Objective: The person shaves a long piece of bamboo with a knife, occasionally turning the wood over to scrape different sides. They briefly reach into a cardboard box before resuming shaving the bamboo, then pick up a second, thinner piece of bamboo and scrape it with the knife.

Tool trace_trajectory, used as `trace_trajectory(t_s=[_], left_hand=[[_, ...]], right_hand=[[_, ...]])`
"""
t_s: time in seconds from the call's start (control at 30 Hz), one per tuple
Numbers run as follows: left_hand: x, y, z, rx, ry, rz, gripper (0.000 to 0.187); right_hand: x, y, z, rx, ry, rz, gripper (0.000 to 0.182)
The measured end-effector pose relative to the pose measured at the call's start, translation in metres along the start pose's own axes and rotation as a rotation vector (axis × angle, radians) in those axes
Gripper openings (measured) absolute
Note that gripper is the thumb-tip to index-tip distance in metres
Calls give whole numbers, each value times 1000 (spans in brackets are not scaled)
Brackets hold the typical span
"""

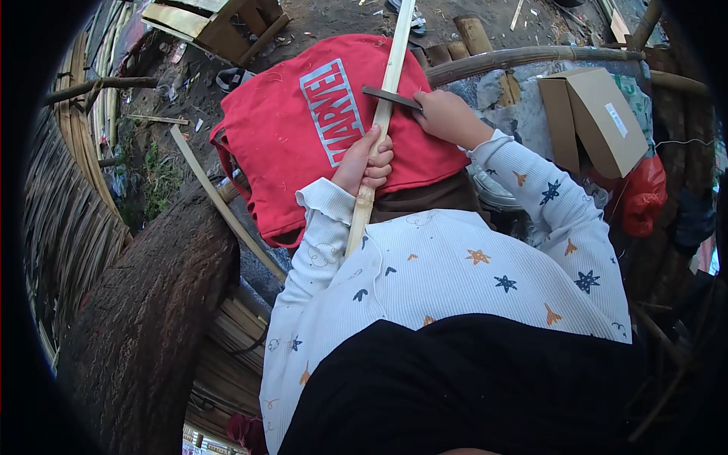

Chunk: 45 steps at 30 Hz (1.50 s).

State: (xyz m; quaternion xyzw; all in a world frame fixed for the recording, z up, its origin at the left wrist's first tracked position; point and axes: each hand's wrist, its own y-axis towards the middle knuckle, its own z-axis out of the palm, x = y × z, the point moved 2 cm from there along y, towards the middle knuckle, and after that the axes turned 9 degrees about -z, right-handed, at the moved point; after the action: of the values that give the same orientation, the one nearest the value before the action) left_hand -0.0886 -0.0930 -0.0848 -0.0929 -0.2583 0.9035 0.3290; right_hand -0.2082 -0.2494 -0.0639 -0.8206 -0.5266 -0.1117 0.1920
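A long pale bamboo strip (395,64) runs up from my waist across my lap and out past the top of the view. My left hand (365,161) is wrapped round it low down, thumb lying along the strip. Just above, my right hand (447,117) grips a knife by its handle end, which the fingers hide. The dark knife blade (387,96) points left and lies across the strip. Under both hands a red cloth bag (273,144) with white MARVEL lettering is spread over my lap, with thin shavings on it.
A thick tree trunk (144,326) leans at the left beside dry thatch (68,189). Another bamboo strip (220,201) slants near my left arm. On the right are a cardboard box (599,114), a red plastic bag (643,196) and a bamboo pole (531,54). A wooden crate (216,26) stands ahead.
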Motion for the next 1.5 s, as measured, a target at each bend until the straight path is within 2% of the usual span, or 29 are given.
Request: trace_trajectory(t_s=[0.27, 0.37, 0.43, 0.47, 0.5, 0.67, 0.77, 0.83, 0.93, 1.1, 1.2, 1.23, 1.33, 1.43, 1.5], left_hand=[[-8, 4, -3, 8, 19, 34, 37], [-7, 6, -3, 30, 33, 28, 38], [-3, 3, -3, 28, 50, 5, 38], [-5, 4, -2, 46, 32, 12, 38], [-5, 4, -2, 59, 12, 14, 38], [-4, 2, -7, 89, -78, 2, 39], [-7, 3, -12, 200, -120, -48, 39], [-5, 4, -14, 273, -196, -76, 39], [-3, 9, -20, 502, -389, -108, 38], [1, 9, -15, 851, -669, -168, 39], [4, 8, -9, 854, -712, -120, 38], [4, 7, -8, 799, -683, -97, 38], [2, 10, -9, 810, -725, -113, 38], [5, 10, -9, 766, -704, -100, 38], [2, 9, -9, 722, -684, -89, 38]], right_hand=[[-10, 16, 10, -133, -134, -19, 14], [-17, 26, 10, -198, -163, 70, 16], [-46, 59, 4, -220, -168, 266, 19], [-57, 76, 0, -251, -201, 260, 21], [-63, 91, -5, -182, -192, 262, 22], [-68, 113, -7, -123, -162, 201, 24], [-75, 98, -2, -115, -80, 158, 26], [-58, 75, 2, -125, 16, -11, 25], [-4, 38, -2, -25, 116, -152, 19], [4, 26, 1, -112, 57, -241, 20], [7, 27, 1, -173, 49, -214, 21], [8, 26, 2, -181, 44, -196, 20], [8, 32, 4, -146, -33, -82, 19], [-29, 55, 1, -223, -205, 99, 19], [-59, 75, -3, -226, -187, 113, 23]])
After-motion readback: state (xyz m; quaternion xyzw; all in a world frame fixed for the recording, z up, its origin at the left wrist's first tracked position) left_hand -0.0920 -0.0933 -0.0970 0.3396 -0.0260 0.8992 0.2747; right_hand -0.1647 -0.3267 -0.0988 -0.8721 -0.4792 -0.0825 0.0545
